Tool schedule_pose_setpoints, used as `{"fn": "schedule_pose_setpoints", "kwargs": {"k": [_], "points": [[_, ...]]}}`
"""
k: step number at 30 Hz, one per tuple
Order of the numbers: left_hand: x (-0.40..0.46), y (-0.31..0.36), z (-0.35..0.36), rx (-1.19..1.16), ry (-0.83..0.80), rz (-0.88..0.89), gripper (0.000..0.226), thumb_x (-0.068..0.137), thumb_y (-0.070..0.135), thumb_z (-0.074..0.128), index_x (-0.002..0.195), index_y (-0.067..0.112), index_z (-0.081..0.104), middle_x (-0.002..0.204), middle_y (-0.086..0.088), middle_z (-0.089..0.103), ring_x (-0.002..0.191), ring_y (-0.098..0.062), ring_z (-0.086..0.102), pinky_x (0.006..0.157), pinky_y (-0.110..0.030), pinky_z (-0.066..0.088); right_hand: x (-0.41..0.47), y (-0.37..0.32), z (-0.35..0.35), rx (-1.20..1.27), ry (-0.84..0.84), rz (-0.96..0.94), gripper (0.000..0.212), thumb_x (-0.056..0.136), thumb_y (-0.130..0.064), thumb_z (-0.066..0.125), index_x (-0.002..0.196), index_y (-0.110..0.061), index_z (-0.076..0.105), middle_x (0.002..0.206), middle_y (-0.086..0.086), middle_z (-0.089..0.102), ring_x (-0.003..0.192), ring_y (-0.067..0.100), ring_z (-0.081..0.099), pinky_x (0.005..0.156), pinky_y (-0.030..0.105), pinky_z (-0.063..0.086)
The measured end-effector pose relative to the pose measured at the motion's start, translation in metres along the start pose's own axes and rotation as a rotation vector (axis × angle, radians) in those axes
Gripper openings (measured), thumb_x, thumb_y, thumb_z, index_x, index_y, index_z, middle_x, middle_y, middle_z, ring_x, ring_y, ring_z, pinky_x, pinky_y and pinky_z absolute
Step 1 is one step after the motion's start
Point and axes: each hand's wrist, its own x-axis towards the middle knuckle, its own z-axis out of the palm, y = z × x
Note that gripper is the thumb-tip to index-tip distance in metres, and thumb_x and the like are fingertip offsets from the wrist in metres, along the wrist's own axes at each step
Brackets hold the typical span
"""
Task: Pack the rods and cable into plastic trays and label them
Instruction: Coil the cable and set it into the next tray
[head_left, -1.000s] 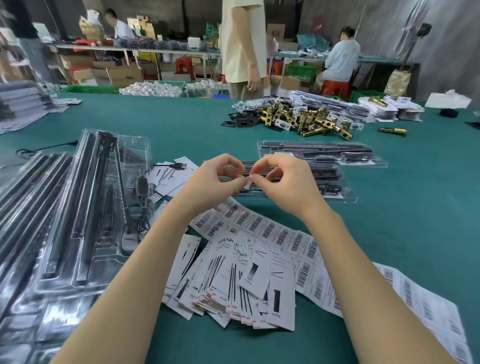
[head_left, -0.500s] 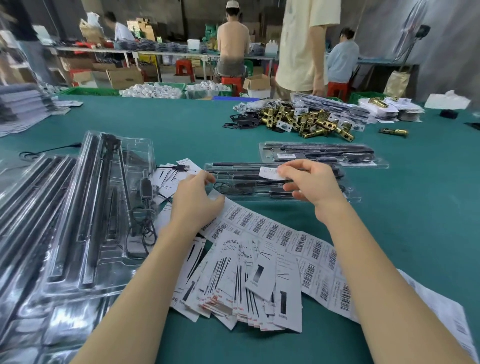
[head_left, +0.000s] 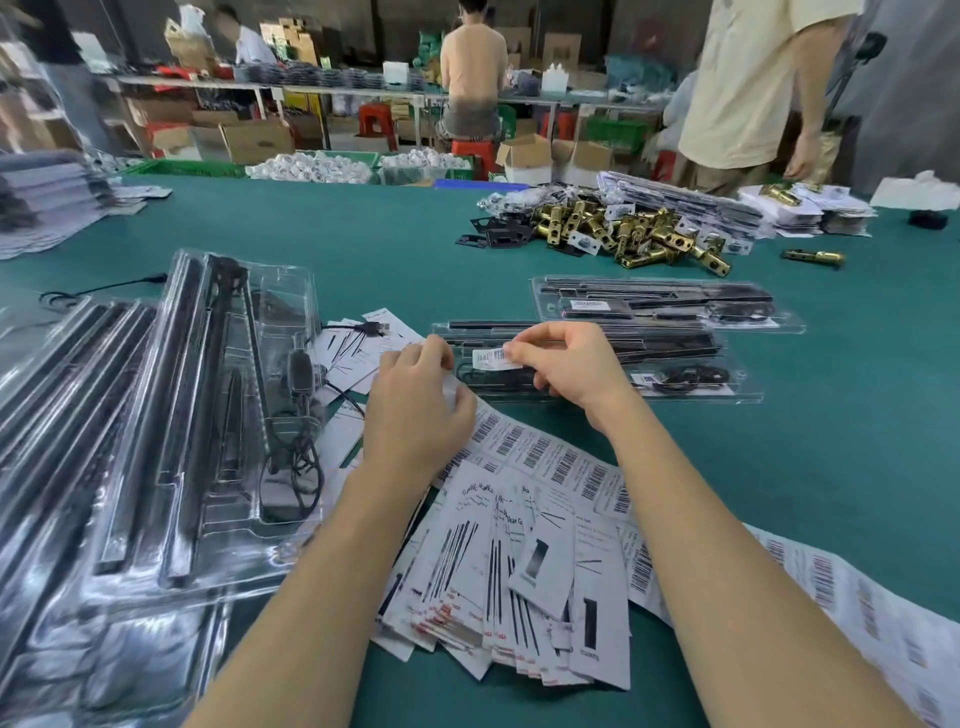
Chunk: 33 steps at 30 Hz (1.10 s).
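Green-topped workshop table (head_left: 519, 249): labelling step in hand. Right hand (head_left: 566, 364) pinches a small white barcode sticker (head_left: 491, 357) over the closed clear plastic tray of black rods (head_left: 675, 358); left hand (head_left: 415, 410) rests, fingers loosely curled, on the barcode label sheet (head_left: 545, 457). Next, I judge, the sticker needs pressing flat and square.

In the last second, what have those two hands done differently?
The hands parted. The right hand carried the barcode sticker forward over the closed tray; the left hand dropped onto the label strip. Trays, cards and brass parts stayed put.
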Motion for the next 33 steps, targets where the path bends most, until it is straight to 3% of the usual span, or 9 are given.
{"fn": "schedule_pose_setpoints", "kwargs": {"k": [7,14,19,25,33], "points": [[-0.0023,0.0029,-0.0046,-0.033,-0.059,0.043,0.029,0.083,0.014,0.061,0.110,0.020,0.054,0.103,0.006,0.063,0.101,-0.017,0.051,0.074,-0.036,0.048,0.0002,0.0015,0.0030,-0.069,0.005,-0.021,0.009,0.081,-0.030,0.083,0.081,-0.025,0.076,0.070,-0.011,0.069,0.059,0.003,0.057,0.061,0.023,0.045],[-0.0028,0.0051,-0.0070,-0.038,-0.097,0.028,0.034,0.083,0.011,0.061,0.114,0.024,0.055,0.107,0.008,0.061,0.105,-0.017,0.051,0.077,-0.039,0.051,0.0027,0.0043,0.0027,-0.079,-0.005,-0.045,0.009,0.081,-0.030,0.083,0.079,-0.026,0.075,0.070,-0.012,0.068,0.062,0.002,0.056,0.068,0.028,0.046],[-0.0022,0.0051,-0.0068,0.000,-0.086,0.045,0.033,0.083,0.011,0.061,0.111,0.028,0.065,0.112,0.009,0.060,0.106,-0.017,0.052,0.069,-0.029,0.041,0.0049,0.0065,0.0040,-0.095,0.005,-0.056,0.009,0.080,-0.032,0.083,0.078,-0.028,0.076,0.076,-0.012,0.072,0.064,0.001,0.058,0.071,0.029,0.049],[-0.0014,0.0050,-0.0064,0.023,-0.094,0.028,0.024,0.084,0.014,0.063,0.102,0.029,0.070,0.109,0.011,0.058,0.105,-0.017,0.053,0.072,-0.031,0.044,0.0063,0.0083,0.0057,-0.134,0.014,-0.074,0.011,0.080,-0.033,0.083,0.075,-0.031,0.074,0.083,-0.012,0.074,0.084,0.006,0.067,0.085,0.037,0.059],[-0.0022,0.0060,-0.0068,0.020,-0.095,0.019,0.020,0.084,0.015,0.064,0.098,0.030,0.069,0.107,0.013,0.059,0.104,-0.014,0.052,0.071,-0.029,0.039,0.0054,0.0077,0.0063,-0.185,0.041,-0.106,0.009,0.080,-0.032,0.083,0.078,-0.029,0.075,0.080,-0.012,0.073,0.080,0.004,0.068,0.082,0.038,0.061]]}}
